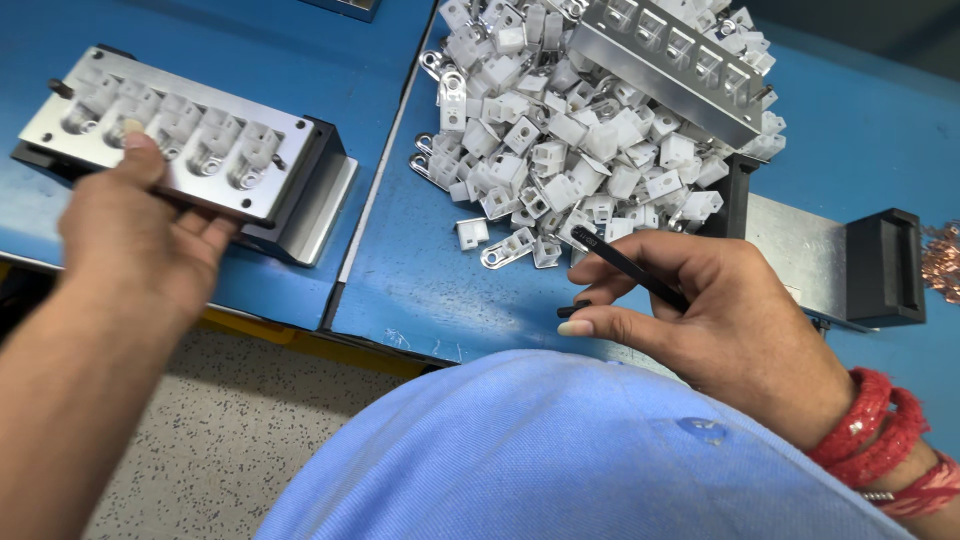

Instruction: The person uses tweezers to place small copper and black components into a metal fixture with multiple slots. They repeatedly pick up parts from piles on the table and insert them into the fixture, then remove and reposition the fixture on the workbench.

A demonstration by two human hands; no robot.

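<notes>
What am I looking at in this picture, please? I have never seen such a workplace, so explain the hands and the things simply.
One camera on the person's head looks down at a blue table. The left hand grips a metal fixture plate with five white plastic parts seated in a row. The right hand holds black tweezers. Behind it lies a pile of white plastic parts, some with metal tabs, and a second metal plate rests on the pile. Red threads circle the right wrist.
</notes>
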